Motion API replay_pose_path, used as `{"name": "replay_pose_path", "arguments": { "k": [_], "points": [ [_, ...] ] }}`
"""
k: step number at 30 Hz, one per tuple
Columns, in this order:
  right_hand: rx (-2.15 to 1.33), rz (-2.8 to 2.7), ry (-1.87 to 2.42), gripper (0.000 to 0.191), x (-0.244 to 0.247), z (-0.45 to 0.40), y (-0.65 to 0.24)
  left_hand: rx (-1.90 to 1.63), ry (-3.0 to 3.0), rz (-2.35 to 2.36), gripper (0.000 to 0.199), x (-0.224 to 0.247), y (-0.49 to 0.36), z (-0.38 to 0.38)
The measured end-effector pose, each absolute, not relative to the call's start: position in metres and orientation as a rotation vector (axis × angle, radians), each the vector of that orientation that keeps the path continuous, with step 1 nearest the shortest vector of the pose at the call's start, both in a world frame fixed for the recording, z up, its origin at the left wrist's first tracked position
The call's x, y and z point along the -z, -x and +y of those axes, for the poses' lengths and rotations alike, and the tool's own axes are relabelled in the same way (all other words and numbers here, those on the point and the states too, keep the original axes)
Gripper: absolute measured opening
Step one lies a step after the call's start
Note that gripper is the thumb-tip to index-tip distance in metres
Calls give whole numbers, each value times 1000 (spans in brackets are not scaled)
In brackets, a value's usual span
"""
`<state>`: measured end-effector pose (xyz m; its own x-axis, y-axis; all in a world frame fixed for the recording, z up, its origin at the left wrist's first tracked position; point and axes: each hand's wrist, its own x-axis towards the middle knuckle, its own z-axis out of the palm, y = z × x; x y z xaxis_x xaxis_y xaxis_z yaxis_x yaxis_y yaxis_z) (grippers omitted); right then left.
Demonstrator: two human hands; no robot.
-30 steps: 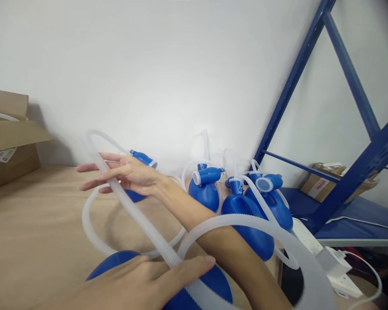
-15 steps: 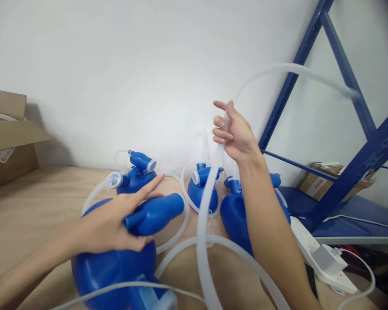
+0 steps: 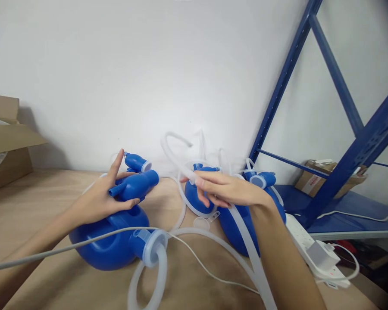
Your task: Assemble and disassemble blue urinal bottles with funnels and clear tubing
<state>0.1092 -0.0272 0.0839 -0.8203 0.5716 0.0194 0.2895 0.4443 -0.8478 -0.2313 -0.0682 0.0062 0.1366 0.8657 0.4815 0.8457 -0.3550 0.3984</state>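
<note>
A large blue bulb-shaped bottle lies at the front left, its capped neck to the right with a translucent hose coming out. My left hand is round the blue spout part on top, index finger raised. My right hand pinches a translucent hose between thumb and fingers; its free end curls up and left toward the wall. Behind stand more blue bottles: one at the back left, one in the middle, and others partly hidden by my right arm.
An open cardboard box is on the left. At the right are a blue metal rack and a white power strip with a plug. A thin white cable crosses the table in front.
My right hand has come down and left with the hose, whose free end now curls leftward. The held blue bottle has turned, bringing its capped neck and hose into view at the front.
</note>
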Motion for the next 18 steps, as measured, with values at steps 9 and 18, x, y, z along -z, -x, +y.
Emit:
{"name": "replay_pose_path", "arguments": {
  "k": [9,18],
  "points": [
    [-1618,-2938,388,39,-80,-45,-102,-1027,-2331,1766,89,-11,227,-69],
    [-1442,-2320,583,62,-25,-11,-52,-1019,-2485,1631,64,4,234,-67]
  ]
}}
